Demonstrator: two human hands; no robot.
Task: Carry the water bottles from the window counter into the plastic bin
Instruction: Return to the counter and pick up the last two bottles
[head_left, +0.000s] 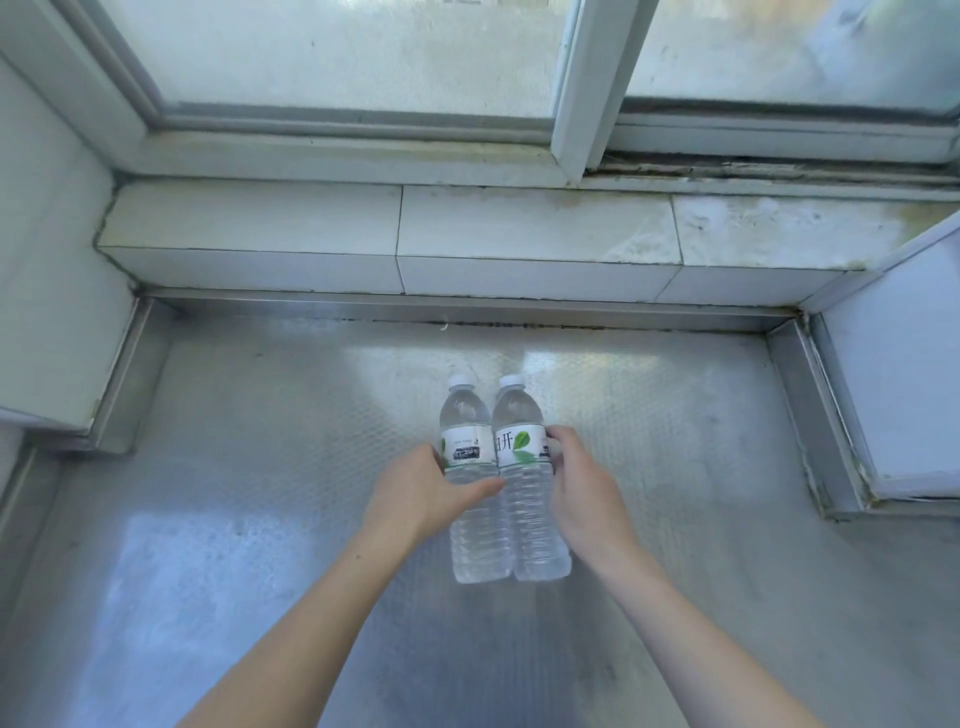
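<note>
Bottles stand upright and touching at the middle of the steel counter (208, 467): left bottle (470, 467) and right bottle (524, 478), both white-capped and labelled. Left hand (421, 493) curls round the left bottle from 9 o'clock; right hand (582, 483) grips the right bottle from 3 o'clock. Tiled sill (519, 228) and window (363, 52) lie at 12 o'clock.

**Lighting and Image Quality**

Illumination is bright, diffuse daylight entering through the frosted, white-framed sliding window (363, 52). Below the window, the embossed stainless-steel counter (260, 467) shows pale, soft-edged reflection patches; the largest lies at its left near side. Shadows are faint and without hard edges. Colour has a cool blue-green cast. Focus is moderately soft throughout. Wide-angle distortion bends the window frame and the counter borders toward the picture edges.
</note>
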